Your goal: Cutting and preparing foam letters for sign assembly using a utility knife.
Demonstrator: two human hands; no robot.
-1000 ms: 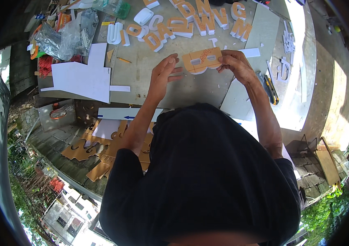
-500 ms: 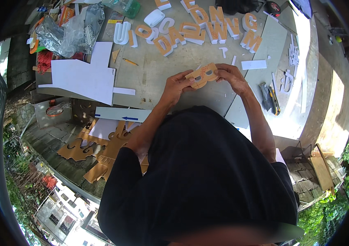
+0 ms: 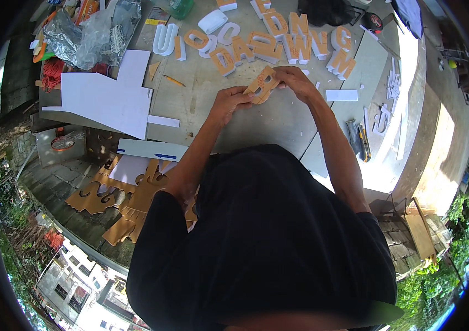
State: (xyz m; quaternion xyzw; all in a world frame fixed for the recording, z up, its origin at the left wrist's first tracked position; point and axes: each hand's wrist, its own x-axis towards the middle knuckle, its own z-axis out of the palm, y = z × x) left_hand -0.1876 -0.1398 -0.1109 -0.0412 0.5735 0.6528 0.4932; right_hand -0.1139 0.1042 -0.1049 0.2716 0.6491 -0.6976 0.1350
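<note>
Above the near part of the table I hold a brown-faced cut-out letter (image 3: 260, 87) with two rounded holes and red marks on its face. My left hand (image 3: 230, 103) pinches its lower left end, thumb on the face. At its upper right end my right hand (image 3: 296, 81) grips it, fingers curled at the edge. The letter is tilted, its right end farther from me. Beyond my hands stand several thick block letters (image 3: 267, 45) with brown faces and white sides. A pencil (image 3: 174, 81) lies left of my hands.
A large white sheet (image 3: 102, 102) covers the table's left side, near clear plastic bags (image 3: 94, 38). At right lie a utility knife (image 3: 364, 144), a white strip (image 3: 342, 95) and white offcuts (image 3: 393, 87). Brown cut-out scraps (image 3: 99, 196) lie below the table's near-left edge.
The letter has turned to a steeper slant, its right end moving away from me. My right hand has shifted up and left with it. Both hands keep their hold.
</note>
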